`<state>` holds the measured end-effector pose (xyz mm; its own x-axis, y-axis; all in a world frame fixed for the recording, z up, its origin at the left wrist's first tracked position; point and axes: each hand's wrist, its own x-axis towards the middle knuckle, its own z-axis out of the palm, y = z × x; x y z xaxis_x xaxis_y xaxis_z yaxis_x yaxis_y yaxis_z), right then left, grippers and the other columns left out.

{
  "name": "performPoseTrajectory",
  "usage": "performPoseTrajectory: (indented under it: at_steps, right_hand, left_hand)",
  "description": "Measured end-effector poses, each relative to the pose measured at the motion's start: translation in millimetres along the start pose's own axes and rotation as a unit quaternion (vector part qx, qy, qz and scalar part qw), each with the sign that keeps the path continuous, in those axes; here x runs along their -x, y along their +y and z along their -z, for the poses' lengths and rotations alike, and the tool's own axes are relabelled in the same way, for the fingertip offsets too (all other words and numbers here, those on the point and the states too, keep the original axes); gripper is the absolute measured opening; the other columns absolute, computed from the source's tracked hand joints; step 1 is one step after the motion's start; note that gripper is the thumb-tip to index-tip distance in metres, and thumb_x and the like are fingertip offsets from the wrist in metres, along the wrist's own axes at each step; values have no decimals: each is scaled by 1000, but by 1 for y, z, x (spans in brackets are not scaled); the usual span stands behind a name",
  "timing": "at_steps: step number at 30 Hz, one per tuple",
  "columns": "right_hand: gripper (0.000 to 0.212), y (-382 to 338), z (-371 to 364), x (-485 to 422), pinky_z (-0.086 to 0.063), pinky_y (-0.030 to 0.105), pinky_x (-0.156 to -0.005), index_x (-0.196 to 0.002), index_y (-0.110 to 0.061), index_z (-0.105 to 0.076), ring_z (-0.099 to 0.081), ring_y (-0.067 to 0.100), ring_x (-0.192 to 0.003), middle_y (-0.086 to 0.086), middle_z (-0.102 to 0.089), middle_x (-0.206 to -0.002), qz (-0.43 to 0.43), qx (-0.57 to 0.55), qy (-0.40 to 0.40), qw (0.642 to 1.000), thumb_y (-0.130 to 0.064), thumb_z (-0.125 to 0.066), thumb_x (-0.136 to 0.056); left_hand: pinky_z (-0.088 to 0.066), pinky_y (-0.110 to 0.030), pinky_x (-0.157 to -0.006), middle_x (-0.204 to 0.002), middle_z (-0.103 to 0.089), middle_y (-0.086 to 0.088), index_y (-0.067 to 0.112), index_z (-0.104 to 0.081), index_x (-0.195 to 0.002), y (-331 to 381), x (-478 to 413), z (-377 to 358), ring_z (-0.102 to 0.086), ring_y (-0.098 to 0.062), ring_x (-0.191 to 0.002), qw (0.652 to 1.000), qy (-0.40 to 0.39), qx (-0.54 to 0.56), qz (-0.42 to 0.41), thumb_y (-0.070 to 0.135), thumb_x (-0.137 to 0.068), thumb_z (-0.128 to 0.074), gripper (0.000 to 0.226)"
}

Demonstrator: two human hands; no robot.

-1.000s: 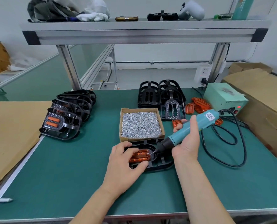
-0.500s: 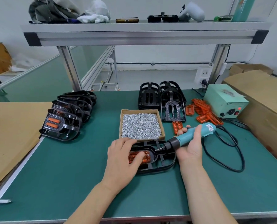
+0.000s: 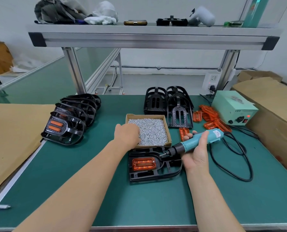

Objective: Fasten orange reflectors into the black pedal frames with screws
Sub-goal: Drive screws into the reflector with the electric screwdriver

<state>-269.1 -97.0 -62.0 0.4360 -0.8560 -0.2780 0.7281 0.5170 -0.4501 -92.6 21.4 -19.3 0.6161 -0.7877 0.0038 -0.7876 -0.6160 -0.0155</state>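
Step in hand, as I judge it: fetching a screw. The left hand [image 3: 126, 133] is down in the box [image 3: 146, 116] of screws [image 3: 153, 129]. Its fingertips are hidden under its back, so I cannot tell whether it has pinched one.

The right hand [image 3: 197, 151] is wrapped round the electric screwdriver [image 3: 190, 145], whose bit hangs just above the pedal frame [image 3: 156, 174].

Next move likely calls for one screw lifted clear, stood in a reflector hole, and the bit brought square onto it. The frame lies unheld and may skid.

The frame lies flat on the green mat, just in front of the box. The reflector [image 3: 143, 164] sits in its oval pocket: translucent orange, ribbed, level. Whether any screw is already in is too small to tell.
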Motion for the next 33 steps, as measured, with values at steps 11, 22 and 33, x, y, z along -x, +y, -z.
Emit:
performPoseTrajectory:
  at_steps: [11, 22, 33]
  right_hand:
    - [34, 1, -1, -3, -55, 21, -66, -93, -17, -56, -56, 8, -63, -3, -56, -76, -2, -5, -10, 1000, -51, -60, -96]
    - [33, 2, 0, -1, -56, 21, -62, -94, -17, -56, -57, 8, -61, -2, -56, -75, 3, 11, -10, 1000, -49, -61, -97]
    - [33, -1, 0, -2, -53, 20, -58, -93, -18, -57, -58, 8, -61, -4, -59, -71, 21, 81, -24, 996, -51, -61, -96]
  left_hand:
    - [-36, -33, -81, -81, -63, 8, 25, -58, -81, 1, 9, -9, -56, -19, -76, 988, 100, 119, -9, 10, -89, -47, 20]
    - [-46, -37, -75, -71, -63, -3, 13, -55, -76, 3, 23, -5, -59, -28, -74, 952, 111, 283, 34, 10, -82, -54, 7]
    - [-49, -23, -65, -71, -65, 7, 17, -64, -71, 10, 33, -10, -62, -11, -74, 909, 132, 393, 52, 17, -89, -60, 18]
